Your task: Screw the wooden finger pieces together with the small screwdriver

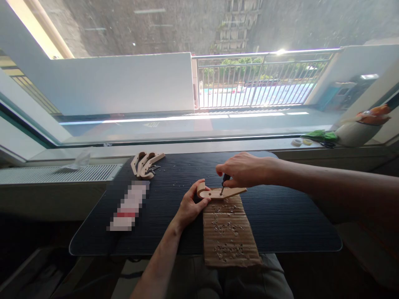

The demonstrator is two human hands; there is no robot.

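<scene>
So: right hand (239,169) grips screwdriver (226,178), left hand (190,204) wooden hook (229,192).

A plastic bag (80,159) lies on the grille (101,172) — outside stands a railing (258,81).

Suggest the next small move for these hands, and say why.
Probably a slight turn of the screwdriver by the right hand, pressing lightly: its tip meets the wooden piece at a hole, and the left hand steadies the curved end above the cardboard. Whether a screw sits there is too small to tell.
</scene>
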